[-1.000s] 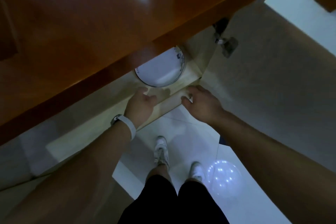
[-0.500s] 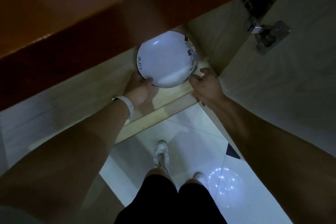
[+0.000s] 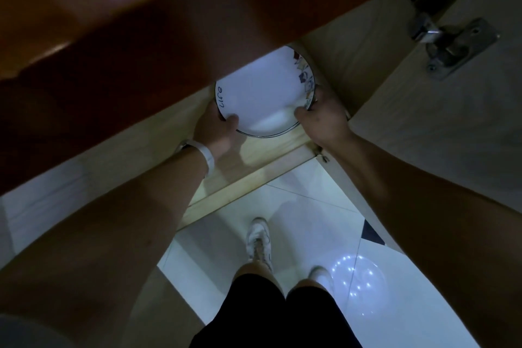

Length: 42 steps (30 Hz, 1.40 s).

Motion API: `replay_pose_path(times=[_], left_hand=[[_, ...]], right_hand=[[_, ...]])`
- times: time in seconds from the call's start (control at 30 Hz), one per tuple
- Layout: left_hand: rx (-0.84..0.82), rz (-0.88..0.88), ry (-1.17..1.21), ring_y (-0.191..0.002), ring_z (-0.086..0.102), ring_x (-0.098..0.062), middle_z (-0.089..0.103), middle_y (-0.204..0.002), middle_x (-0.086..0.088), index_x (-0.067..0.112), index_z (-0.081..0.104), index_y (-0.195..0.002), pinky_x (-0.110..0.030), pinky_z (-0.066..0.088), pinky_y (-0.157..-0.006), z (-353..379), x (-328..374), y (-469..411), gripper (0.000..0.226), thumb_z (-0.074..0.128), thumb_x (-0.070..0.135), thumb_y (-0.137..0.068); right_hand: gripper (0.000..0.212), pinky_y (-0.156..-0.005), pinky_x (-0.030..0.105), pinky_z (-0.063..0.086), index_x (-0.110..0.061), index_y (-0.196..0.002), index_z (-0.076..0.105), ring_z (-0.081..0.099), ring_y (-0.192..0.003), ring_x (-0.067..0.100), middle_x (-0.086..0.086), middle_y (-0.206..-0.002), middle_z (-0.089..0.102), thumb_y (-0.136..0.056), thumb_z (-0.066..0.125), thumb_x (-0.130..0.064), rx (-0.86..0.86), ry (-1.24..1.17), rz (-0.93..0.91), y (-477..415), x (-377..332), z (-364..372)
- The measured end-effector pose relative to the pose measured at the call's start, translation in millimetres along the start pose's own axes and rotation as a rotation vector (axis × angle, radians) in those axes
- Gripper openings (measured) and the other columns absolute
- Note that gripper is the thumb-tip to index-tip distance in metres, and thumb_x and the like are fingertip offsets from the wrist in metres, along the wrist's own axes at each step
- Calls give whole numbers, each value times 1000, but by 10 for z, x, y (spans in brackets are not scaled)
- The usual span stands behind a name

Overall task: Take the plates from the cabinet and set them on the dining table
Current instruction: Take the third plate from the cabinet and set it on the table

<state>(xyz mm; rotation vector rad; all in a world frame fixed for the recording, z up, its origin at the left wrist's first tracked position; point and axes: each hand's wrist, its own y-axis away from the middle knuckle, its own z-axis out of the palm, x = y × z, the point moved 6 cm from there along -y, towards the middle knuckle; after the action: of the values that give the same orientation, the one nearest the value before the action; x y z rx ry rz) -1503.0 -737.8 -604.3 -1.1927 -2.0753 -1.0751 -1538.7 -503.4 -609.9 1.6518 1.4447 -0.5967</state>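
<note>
A white plate point(image 3: 262, 96) with a dark rim line, the word "life" on its left and a coloured pattern on its right sits on the cabinet's pale wooden shelf point(image 3: 260, 155). My left hand point(image 3: 216, 133) grips the plate's left edge, thumb on top of the rim. My right hand point(image 3: 322, 118) grips the right edge, thumb on the rim as well. The plate's far part is hidden under the brown countertop. Whether more plates lie beneath it cannot be seen.
The brown countertop point(image 3: 141, 45) overhangs the shelf just above the plate. The open cabinet door point(image 3: 440, 127) with a metal hinge point(image 3: 449, 42) stands at my right. White tiled floor point(image 3: 310, 215) and my own shoes lie below.
Both hands have moved from the shelf's front edge to the plate and closed on its two sides, thumbs over the rim. My head has come closer to the cabinet.
</note>
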Motion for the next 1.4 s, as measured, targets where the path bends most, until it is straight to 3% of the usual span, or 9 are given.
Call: replay_pose_path(times=[0.17,0.3,0.47,0.63,0.8,0.93,1.1,1.23,1.4], left_hand=[[42,55,-21,-98,60,-12,67,-119,5,23,54,-129,-13,44,-72,4,18,33,44,48,13,-86],[78,63,48,-90,60,-14,69,-112,-1,21,57,-124,2,38,-56,11,-17,48,40,49,9,-87],[78,80,106,-98,66,-15,70,-111,0,22,61,-119,-19,49,-74,6,-75,65,39,50,11,-84],[147,76,186,-88,66,-15,69,-103,-3,15,64,-107,-15,50,-69,-51,-22,204,30,53,3,-82],[156,49,248,-99,65,-19,69,-106,-2,25,63,-100,-36,53,-92,-131,111,491,26,54,4,-87],[184,67,337,-105,62,-24,65,-107,-4,32,57,-88,-48,49,-99,-233,349,823,42,50,-9,-85],[108,-14,561,-88,69,-3,64,-106,5,19,48,-109,-27,58,-68,-250,587,1294,45,39,-19,-88],[51,-70,552,-107,63,-22,62,-123,-5,11,46,-127,-36,60,-68,-280,640,1654,43,46,-11,-90],[-3,-155,620,-109,60,-25,60,-125,-1,18,44,-131,-43,61,-68,-263,769,2321,49,49,-9,-89]], right_hand=[[44,-79,24,52,-21,-122,58,66,-90,9,-13,-98,70,-78,60,-28,31,-46,-28,59,-25,10],[37,-67,20,46,-23,-116,59,62,-72,0,-16,-77,66,-79,60,-28,47,-73,-27,81,-17,-9],[49,-85,28,55,-29,-126,54,66,-93,3,-15,-101,71,-78,62,-27,12,-149,-34,116,-37,-8],[53,-94,42,54,-24,-130,52,66,-102,9,-13,-109,69,-79,62,-15,-19,-255,-43,233,-134,-56],[58,-98,49,52,-30,-128,55,64,-111,10,-11,-118,69,-80,57,2,-67,-447,-28,458,-222,-158],[59,-89,33,56,-46,-125,54,65,-92,-7,-22,-103,71,-84,60,-3,-61,-458,90,695,-265,-284],[53,-69,29,57,-29,-127,59,66,-82,-3,-15,-100,71,-83,57,1,-16,-471,126,1094,-438,-593],[48,-74,28,55,-26,-121,63,66,-85,-4,-16,-98,73,-81,56,0,-30,-429,128,1484,-549,-911],[53,-68,29,56,-31,-125,55,65,-84,-4,-14,-97,71,-80,59,-1,-63,-438,179,1961,-609,-1303]])
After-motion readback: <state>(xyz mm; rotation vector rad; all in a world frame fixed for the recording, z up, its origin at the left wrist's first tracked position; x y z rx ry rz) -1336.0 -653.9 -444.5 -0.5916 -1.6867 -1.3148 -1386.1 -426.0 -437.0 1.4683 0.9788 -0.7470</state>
